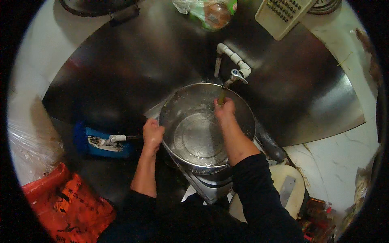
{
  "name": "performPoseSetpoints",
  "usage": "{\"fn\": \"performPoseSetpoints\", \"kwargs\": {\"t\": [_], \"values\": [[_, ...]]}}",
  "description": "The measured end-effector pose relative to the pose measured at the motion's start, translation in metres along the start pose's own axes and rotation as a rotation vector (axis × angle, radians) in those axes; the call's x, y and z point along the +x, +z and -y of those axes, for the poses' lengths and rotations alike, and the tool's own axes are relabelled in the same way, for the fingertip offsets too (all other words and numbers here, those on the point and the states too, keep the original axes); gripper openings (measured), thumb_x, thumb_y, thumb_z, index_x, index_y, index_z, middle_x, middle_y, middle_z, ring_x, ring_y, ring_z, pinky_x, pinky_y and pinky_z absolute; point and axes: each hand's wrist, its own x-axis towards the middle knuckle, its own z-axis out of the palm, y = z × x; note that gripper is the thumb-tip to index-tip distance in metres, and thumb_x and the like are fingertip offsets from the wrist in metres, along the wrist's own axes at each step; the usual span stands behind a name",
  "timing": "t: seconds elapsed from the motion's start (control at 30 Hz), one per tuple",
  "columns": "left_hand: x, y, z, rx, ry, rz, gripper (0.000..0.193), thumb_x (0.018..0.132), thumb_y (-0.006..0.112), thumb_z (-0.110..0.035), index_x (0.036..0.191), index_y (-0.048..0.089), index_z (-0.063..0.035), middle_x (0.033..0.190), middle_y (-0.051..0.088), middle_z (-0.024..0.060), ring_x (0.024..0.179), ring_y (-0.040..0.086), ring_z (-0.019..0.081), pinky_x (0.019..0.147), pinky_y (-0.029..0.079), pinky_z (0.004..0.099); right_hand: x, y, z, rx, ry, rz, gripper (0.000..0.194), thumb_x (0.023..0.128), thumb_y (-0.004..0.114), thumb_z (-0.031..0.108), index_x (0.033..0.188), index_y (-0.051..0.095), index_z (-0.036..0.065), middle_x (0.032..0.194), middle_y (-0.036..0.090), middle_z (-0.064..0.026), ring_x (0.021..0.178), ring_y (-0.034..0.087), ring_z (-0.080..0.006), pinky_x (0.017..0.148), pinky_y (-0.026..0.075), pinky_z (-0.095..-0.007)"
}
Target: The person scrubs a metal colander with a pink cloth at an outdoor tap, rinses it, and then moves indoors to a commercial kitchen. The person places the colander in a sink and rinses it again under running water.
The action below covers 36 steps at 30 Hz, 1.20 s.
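A wide, round stainless-steel basin [199, 135] lies under the tap, with water drops and wet patches on its inner surface. My left hand [153, 133] is closed at its left rim, the thumb towards the inside. Over the far right part of the basin, my right hand [225, 108] has its fingers around a short yellowish hose [221, 94]. That hose hangs from the metal tap [233, 78], which has a lever handle and is joined to a white plastic pipe [235, 57]. Whether water is running cannot be made out.
Dark metal sheeting [127, 66] surrounds the basin. Left lies a blue brush [104, 142] with a handle; a red plastic bag [76, 209] bearing writing is nearer. A grater [282, 18] and a plastic bag [212, 15] are at the back. A round cream board [275, 179] is at right.
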Motion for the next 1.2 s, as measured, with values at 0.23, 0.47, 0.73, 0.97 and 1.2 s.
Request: {"fn": "performPoseSetpoints", "kwargs": {"t": [0.23,0.47,0.73,0.97,1.2], "values": [[-0.041,-0.032,-0.008,-0.355,0.068,-0.234,0.022,0.069,0.060,0.007,0.087,0.052,-0.0019,0.070,0.047,-0.0028,0.063,0.042,0.0059,0.057,0.036,0.0212,-0.018,0.010,0.042,-0.628,-0.190,0.104,0.023,0.093,0.053,0.018,0.111,0.059,0.004,0.096,0.062,-0.0103,0.085,0.060,-0.0225,0.070,0.051,-0.0396],[-0.045,-0.056,-0.030,-0.284,0.146,-0.263,0.031,0.072,0.058,0.009,0.102,0.053,0.0027,0.078,0.049,-0.0018,0.067,0.044,0.0056,0.060,0.036,0.0193,-0.076,0.055,0.103,-1.371,-0.994,0.353,0.033,0.081,0.066,0.024,0.100,0.063,-0.002,0.087,0.069,-0.0196,0.079,0.068,-0.0331,0.071,0.052,-0.0414],[-0.039,-0.050,-0.057,-0.286,0.175,-0.347,0.030,0.072,0.061,0.008,0.101,0.056,0.0049,0.068,0.051,-0.0019,0.060,0.046,0.0052,0.056,0.037,0.0198,-0.133,0.051,0.085,-1.860,-1.127,0.591,0.030,0.083,0.061,0.031,0.089,0.066,0.002,0.087,0.067,-0.0234,0.084,0.065,-0.0430,0.074,0.051,-0.0516],[-0.045,-0.051,-0.103,-0.250,0.301,-0.288,0.035,0.071,0.062,0.006,0.105,0.059,0.0026,0.066,0.052,-0.0013,0.060,0.048,0.0066,0.058,0.040,0.0214,-0.111,-0.062,0.102,-1.997,-0.673,0.087,0.046,0.084,0.062,0.028,0.120,0.060,-0.001,0.118,0.062,-0.0246,0.112,0.057,-0.0413,0.096,0.045,-0.0439],[-0.050,-0.049,-0.167,0.127,0.511,-0.175,0.037,0.068,0.066,-0.001,0.105,0.064,-0.0022,0.069,0.054,0.0021,0.061,0.048,0.0101,0.060,0.043,0.0255,-0.099,-0.153,0.063,-1.778,-0.543,0.314,0.032,0.084,0.058,0.022,0.104,0.067,-0.001,0.108,0.066,-0.0259,0.100,0.062,-0.0441,0.086,0.049,-0.0479]]}}
